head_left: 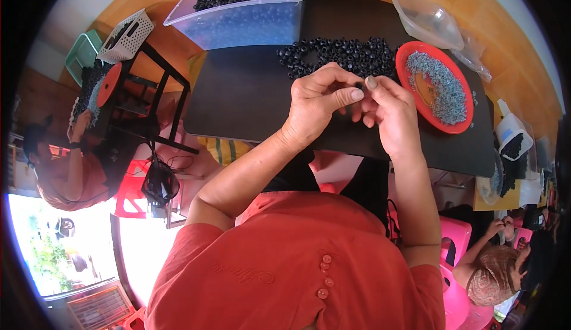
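Above the near side of a dark table (238,92), my two hands meet at the fingertips. Thumb and forefinger of my left hand (321,95) pinch a small black ring-like part (358,85). Closed against its right side are the thumb and fingers of my right hand (392,107); whatever sits between those tips is too small or hidden to name. Just beyond the hands lies a loose pile of small black round parts (351,56). Right of my right hand, a red plate (453,129) holds many tiny grey-blue pieces.
A clear plastic bin (250,27) full of black parts stands at the far left of the table. An empty clear tray (425,18) and a plastic bag (474,59) lie at the far right. Other people work at left (71,175) and right (493,270).
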A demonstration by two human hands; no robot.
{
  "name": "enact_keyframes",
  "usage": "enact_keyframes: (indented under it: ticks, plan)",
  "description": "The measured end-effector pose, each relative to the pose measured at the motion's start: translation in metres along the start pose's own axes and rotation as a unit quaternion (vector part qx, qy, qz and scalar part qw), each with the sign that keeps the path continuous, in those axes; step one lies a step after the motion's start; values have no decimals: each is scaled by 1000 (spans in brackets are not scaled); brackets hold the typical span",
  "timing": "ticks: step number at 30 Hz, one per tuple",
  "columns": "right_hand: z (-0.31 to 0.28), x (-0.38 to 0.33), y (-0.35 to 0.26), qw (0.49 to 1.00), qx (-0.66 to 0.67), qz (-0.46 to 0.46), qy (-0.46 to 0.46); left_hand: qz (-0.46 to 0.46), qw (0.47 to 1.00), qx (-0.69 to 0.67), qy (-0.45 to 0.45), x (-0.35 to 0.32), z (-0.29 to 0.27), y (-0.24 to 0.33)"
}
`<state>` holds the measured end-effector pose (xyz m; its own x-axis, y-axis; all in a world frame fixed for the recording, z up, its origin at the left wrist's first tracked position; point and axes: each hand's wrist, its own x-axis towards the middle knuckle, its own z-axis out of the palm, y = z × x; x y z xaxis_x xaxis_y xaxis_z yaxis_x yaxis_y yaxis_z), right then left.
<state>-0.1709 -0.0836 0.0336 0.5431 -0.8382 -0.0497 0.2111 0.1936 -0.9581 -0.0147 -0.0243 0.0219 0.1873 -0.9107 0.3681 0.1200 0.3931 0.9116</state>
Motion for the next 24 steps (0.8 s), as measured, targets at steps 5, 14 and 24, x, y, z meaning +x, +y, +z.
enact_keyframes:
  ticks: [5, 14, 24]
  plan:
    - [-4, -9, 2, 977, -122, -168, 40, -42, 999, -17, 1, -1, -5, -3]
    - [0, -7, 14, 876, -292, -384, 3, -150, 980, -133, -21, 0, -6, -3]
    - [-49, -8, -20, 762, -532, -359, 83, -218, 949, -227, -1, -4, -14, -6]
